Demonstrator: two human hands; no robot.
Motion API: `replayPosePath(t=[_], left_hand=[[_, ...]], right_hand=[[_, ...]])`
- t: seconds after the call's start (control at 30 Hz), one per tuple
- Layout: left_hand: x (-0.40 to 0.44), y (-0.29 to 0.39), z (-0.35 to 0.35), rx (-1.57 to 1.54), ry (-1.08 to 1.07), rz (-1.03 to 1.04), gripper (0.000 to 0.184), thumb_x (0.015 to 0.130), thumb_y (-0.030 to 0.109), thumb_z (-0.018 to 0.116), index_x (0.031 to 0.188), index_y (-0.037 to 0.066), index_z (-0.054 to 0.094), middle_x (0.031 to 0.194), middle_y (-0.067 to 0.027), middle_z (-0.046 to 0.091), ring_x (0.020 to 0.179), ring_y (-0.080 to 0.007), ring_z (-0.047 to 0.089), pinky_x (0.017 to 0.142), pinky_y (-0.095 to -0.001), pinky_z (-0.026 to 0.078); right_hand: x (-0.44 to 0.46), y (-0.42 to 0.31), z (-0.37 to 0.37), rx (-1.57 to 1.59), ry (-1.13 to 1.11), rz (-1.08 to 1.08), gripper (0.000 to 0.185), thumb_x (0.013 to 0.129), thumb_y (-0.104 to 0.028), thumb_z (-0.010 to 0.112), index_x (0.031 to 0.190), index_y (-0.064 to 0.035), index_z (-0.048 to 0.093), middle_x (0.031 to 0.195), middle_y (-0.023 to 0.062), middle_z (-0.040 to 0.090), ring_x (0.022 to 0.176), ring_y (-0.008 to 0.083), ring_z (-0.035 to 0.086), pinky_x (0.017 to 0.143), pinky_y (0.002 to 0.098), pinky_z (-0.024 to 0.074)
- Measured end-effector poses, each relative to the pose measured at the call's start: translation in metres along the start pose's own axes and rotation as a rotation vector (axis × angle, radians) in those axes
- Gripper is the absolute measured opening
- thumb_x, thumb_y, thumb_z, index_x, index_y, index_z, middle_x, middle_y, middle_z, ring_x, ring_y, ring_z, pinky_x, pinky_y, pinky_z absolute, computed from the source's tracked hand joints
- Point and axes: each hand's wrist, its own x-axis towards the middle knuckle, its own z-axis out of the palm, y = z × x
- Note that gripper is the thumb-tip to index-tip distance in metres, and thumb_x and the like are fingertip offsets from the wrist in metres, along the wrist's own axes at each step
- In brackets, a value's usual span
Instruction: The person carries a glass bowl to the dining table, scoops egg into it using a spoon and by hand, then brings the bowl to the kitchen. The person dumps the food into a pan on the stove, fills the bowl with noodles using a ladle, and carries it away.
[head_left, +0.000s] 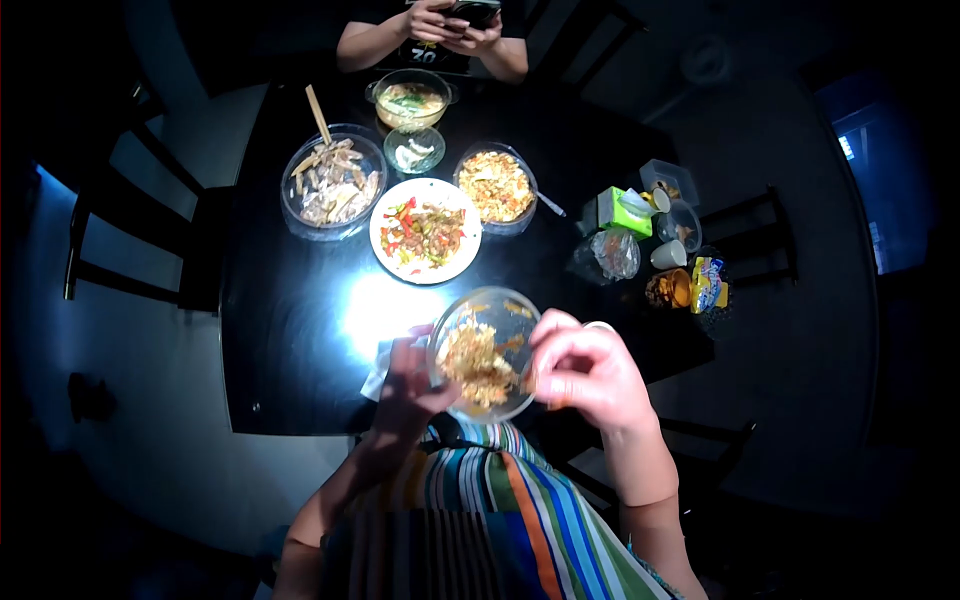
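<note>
A clear glass bowl (487,297) of fried rice (478,360) is held in front of my striped clothing, at the table's near edge. My left hand (408,385) is closed around the bowl's left side, thumb at the rim. At the right rim my right hand (592,375) has its fingers curled and pinched together. What they pinch is hidden; a small orange-brown bit shows by the fingertips. Beyond the bowl, a white plate (380,255) holds meat with red and green peppers.
On the dark table (280,330) stand a bowl of pale strips (335,185) with chopsticks (318,112), a fried rice bowl (495,187) with a spoon, a soup pot (411,102), a small dish (415,150), and a green tissue box (625,212). Opposite, a person's hands (450,27) hold a phone.
</note>
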Motion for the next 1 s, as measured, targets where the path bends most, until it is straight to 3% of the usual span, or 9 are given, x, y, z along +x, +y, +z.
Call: replayPosePath(t=[0.13,0.17,0.2,0.33,0.47,0.6,0.7,0.93,1.0], left_hand=[[-0.010,-0.026,-0.025,0.141,-0.208,0.184,0.072,0.074,0.018,0.068,0.129,0.007,0.023,0.121,-0.0139,0.038,0.118,-0.0261,0.040,0.091,-0.0398,0.043],[-0.023,0.003,-0.013,-0.095,-0.205,-0.024,0.073,0.073,0.017,0.068,0.129,0.008,0.023,0.123,-0.0142,0.036,0.119,-0.0269,0.038,0.093,-0.0411,0.042],[-0.037,0.032,-0.002,-0.329,-0.194,-0.236,0.074,0.072,0.016,0.069,0.130,0.009,0.024,0.125,-0.0144,0.033,0.120,-0.0277,0.037,0.095,-0.0423,0.040],[-0.049,0.028,-0.018,-0.036,-0.315,-0.138,0.076,0.070,0.014,0.070,0.130,0.011,0.024,0.126,-0.0143,0.032,0.121,-0.0288,0.036,0.096,-0.0433,0.039],[-0.062,0.041,-0.007,-0.192,-0.245,-0.129,0.074,0.070,0.014,0.070,0.130,0.010,0.026,0.126,-0.0138,0.033,0.119,-0.0276,0.038,0.096,-0.0430,0.038],[-0.052,0.045,-0.010,-0.233,-0.251,-0.182,0.068,0.075,0.019,0.065,0.130,0.008,0.026,0.124,-0.0119,0.036,0.116,-0.0246,0.040,0.096,-0.0397,0.038],[-0.042,0.036,-0.008,-0.305,-0.139,-0.171,0.063,0.079,0.025,0.059,0.129,0.008,0.026,0.122,-0.0110,0.038,0.115,-0.0233,0.041,0.096,-0.0383,0.038],[-0.034,0.042,-0.004,-0.321,-0.119,-0.121,0.064,0.076,0.020,0.060,0.129,0.009,0.025,0.124,-0.0106,0.035,0.117,-0.0220,0.039,0.098,-0.0370,0.035],[-0.030,0.040,-0.005,-0.332,-0.109,-0.122,0.065,0.075,0.019,0.061,0.129,0.008,0.026,0.125,-0.0104,0.034,0.117,-0.0218,0.038,0.098,-0.0368,0.035]], right_hand=[[-0.017,-0.053,0.019,-0.169,-0.212,-0.433,0.008,0.073,-0.008,0.068,0.072,-0.0035,0.062,0.080,0.0078,0.053,0.071,0.0193,0.049,0.070,0.0327,0.0386],[-0.021,-0.056,0.021,-0.118,-0.244,-0.559,0.009,0.075,-0.007,0.065,0.070,-0.0028,0.060,0.079,0.0086,0.053,0.070,0.0204,0.049,0.070,0.0341,0.0380],[-0.025,-0.062,0.032,-0.058,-0.173,-0.600,0.014,0.074,-0.011,0.066,0.065,-0.0058,0.057,0.073,0.0062,0.052,0.066,0.0194,0.046,0.066,0.0329,0.0361],[-0.030,-0.082,0.064,0.027,0.042,-0.837,0.019,0.076,-0.018,0.065,0.060,-0.0094,0.058,0.055,0.0019,0.048,0.052,0.0150,0.039,0.050,0.0280,0.0294],[-0.023,-0.073,0.062,-0.020,0.061,-1.043,0.014,0.074,-0.013,0.064,0.062,-0.0067,0.060,0.057,0.0031,0.048,0.056,0.0149,0.043,0.052,0.0266,0.0319],[-0.025,-0.067,0.041,-0.854,-0.082,-0.632,0.007,0.062,-0.005,0.061,0.066,-0.0043,0.055,0.078,0.0072,0.052,0.072,0.0215,0.048,0.068,0.0306,0.0359],[-0.007,-0.032,0.044,-1.259,-0.130,-0.468,0.013,0.064,-0.013,0.057,0.074,-0.0063,0.059,0.079,0.0037,0.048,0.080,0.0206,0.046,0.069,0.0314,0.0360],[0.005,0.007,0.026,-1.152,0.062,-0.578,0.014,0.058,-0.008,0.059,0.072,-0.0062,0.058,0.083,0.0049,0.052,0.084,0.0227,0.049,0.071,0.0335,0.0358],[0.008,-0.003,0.031,-1.177,0.066,-0.463,0.015,0.059,-0.010,0.058,0.072,-0.0055,0.057,0.082,0.0066,0.052,0.083,0.0244,0.048,0.072,0.0355,0.0352]])
